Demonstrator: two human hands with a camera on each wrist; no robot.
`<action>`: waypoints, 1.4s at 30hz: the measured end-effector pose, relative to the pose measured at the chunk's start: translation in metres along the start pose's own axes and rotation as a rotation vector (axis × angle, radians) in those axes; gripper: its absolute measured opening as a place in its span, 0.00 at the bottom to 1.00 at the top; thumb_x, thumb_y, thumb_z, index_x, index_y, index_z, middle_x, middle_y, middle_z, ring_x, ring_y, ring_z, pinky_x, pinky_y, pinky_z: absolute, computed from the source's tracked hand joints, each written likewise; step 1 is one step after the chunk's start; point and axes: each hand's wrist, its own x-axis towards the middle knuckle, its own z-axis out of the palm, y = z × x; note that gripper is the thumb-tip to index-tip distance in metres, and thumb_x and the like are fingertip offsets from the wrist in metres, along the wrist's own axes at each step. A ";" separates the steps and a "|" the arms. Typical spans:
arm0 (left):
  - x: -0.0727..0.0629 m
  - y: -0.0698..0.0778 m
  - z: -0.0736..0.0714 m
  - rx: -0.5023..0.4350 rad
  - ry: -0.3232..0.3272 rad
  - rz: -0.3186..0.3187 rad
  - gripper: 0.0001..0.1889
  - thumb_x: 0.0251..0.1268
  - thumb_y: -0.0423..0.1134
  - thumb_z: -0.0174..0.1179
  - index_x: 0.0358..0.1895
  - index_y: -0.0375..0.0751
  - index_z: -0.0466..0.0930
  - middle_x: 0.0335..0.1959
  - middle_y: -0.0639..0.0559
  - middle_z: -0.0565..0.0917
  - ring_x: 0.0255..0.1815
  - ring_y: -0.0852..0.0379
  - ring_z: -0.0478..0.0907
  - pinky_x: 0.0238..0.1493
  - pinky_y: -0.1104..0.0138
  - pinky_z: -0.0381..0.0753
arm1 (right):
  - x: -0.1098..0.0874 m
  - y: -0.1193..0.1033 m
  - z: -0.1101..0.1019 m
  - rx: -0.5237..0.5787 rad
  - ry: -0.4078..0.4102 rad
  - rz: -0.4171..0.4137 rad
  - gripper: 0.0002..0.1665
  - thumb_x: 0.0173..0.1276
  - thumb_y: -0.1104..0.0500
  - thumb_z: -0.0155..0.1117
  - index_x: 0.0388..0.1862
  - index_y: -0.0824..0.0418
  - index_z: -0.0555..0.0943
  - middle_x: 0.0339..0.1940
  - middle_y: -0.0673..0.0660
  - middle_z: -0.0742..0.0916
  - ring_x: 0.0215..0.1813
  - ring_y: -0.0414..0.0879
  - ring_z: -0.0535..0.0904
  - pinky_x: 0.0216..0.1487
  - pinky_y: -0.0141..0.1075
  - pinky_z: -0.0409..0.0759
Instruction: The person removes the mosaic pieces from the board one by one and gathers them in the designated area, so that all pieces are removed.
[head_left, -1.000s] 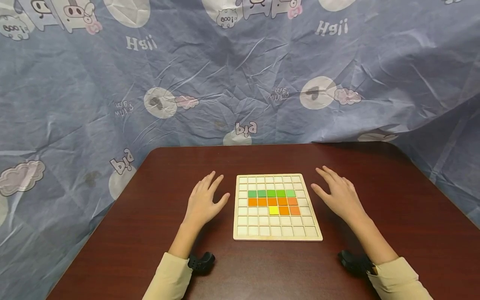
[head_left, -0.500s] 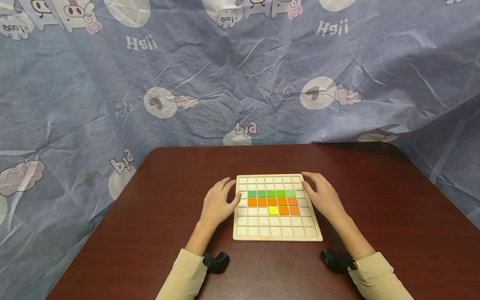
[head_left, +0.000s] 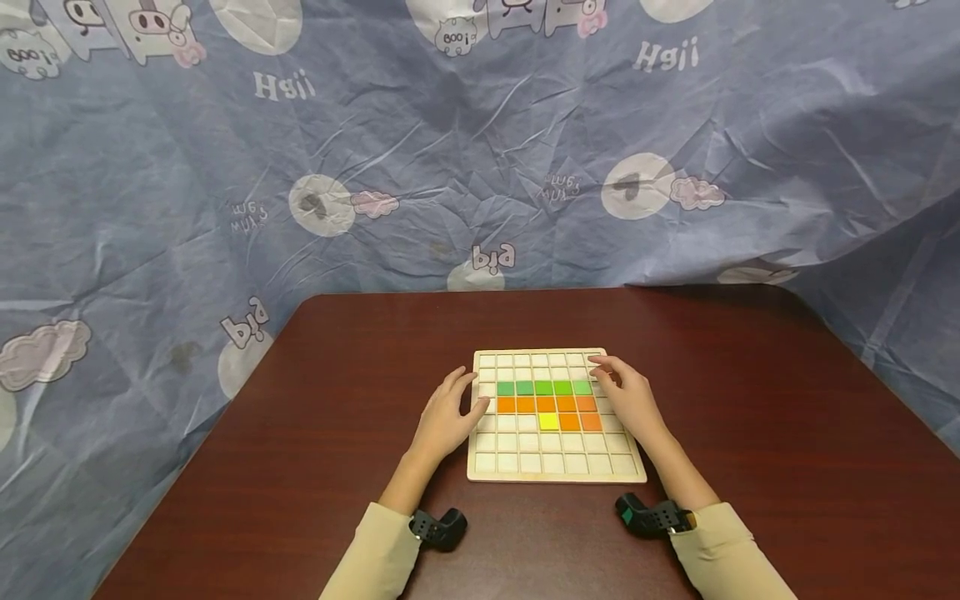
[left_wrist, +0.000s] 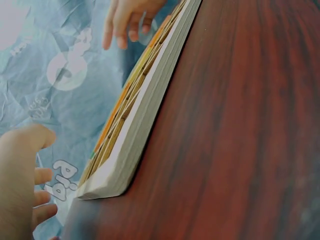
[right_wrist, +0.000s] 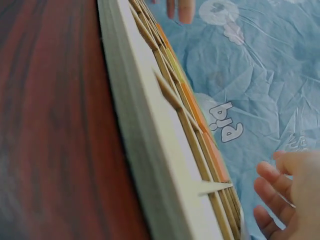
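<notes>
Dark worktop (head_left: 360, 358) low in frame, wrinkled blue cloth (head_left: 450, 167) above, board (head_left: 551, 463) between left hand (head_left: 444, 421) and right hand (head_left: 632, 402), fingers (left_wrist: 44, 212) parted

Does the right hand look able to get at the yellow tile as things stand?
Probably yes: the right hand is at the right edge of the board, and nothing covers the yellow tile. The left hand is at the opposite edge, out of the way.

The left hand (head_left: 441, 423) and right hand (head_left: 632, 405) reach forward, 2 thumbs (head_left: 476, 412) turned inward, fingers (left_wrist: 45, 213) loosely bent.
</notes>
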 end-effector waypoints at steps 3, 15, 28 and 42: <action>-0.001 -0.003 0.003 -0.052 -0.039 -0.032 0.29 0.62 0.58 0.49 0.65 0.51 0.63 0.70 0.51 0.59 0.67 0.45 0.62 0.55 0.37 0.65 | -0.002 0.005 0.002 -0.011 -0.013 -0.009 0.17 0.71 0.57 0.48 0.55 0.58 0.76 0.41 0.58 0.85 0.39 0.45 0.75 0.35 0.31 0.69; -0.004 -0.011 0.003 0.010 -0.153 0.039 0.35 0.62 0.61 0.48 0.69 0.49 0.58 0.72 0.47 0.54 0.71 0.41 0.53 0.67 0.45 0.55 | -0.001 0.018 0.008 -0.065 -0.005 0.001 0.15 0.68 0.58 0.52 0.52 0.58 0.78 0.39 0.58 0.80 0.37 0.46 0.70 0.37 0.33 0.68; -0.006 -0.012 0.003 0.146 -0.232 0.116 0.36 0.63 0.63 0.43 0.70 0.48 0.53 0.73 0.43 0.51 0.74 0.48 0.46 0.73 0.54 0.40 | -0.001 0.020 0.010 -0.107 -0.072 -0.056 0.16 0.66 0.58 0.55 0.50 0.62 0.79 0.39 0.59 0.78 0.41 0.51 0.73 0.49 0.46 0.65; -0.006 -0.013 0.007 0.161 -0.250 0.107 0.36 0.63 0.64 0.42 0.71 0.50 0.53 0.73 0.45 0.51 0.74 0.50 0.45 0.73 0.53 0.39 | -0.005 0.020 0.008 -0.133 -0.124 -0.031 0.16 0.67 0.57 0.55 0.51 0.60 0.78 0.42 0.59 0.77 0.47 0.54 0.71 0.54 0.54 0.57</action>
